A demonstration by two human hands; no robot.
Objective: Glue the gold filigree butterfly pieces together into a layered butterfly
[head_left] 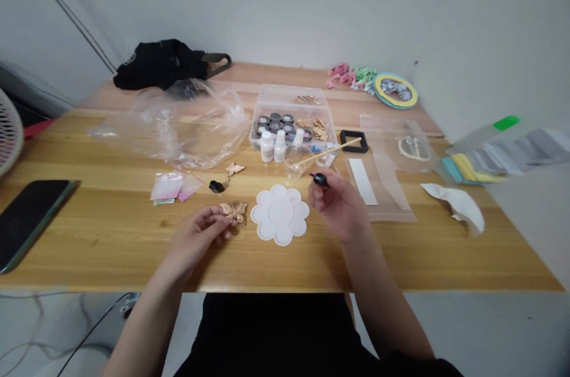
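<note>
Between the fingertips of my left hand [205, 227] is a gold butterfly ornament [234, 211], wings spread, held just left of a white flower-shaped palette [280, 215]. My right hand [339, 203], to the palette's right, is closed around a small black piece with a narrow tip [319, 179]; the tip points left and the fingers cover the rest. A little beyond my left hand, a short black cap [217, 186] lies on the table near another gold butterfly piece [235, 170]. The palette's wells look white.
Behind the palette stand small white bottles [267, 146], a clear cup [297, 161] with a wooden stick [332, 151] across it, and an open clear box [332, 119] of small pots. A crumpled plastic bag [196, 127] lies left, a phone [31, 219] far left, and white paper [458, 205] right.
</note>
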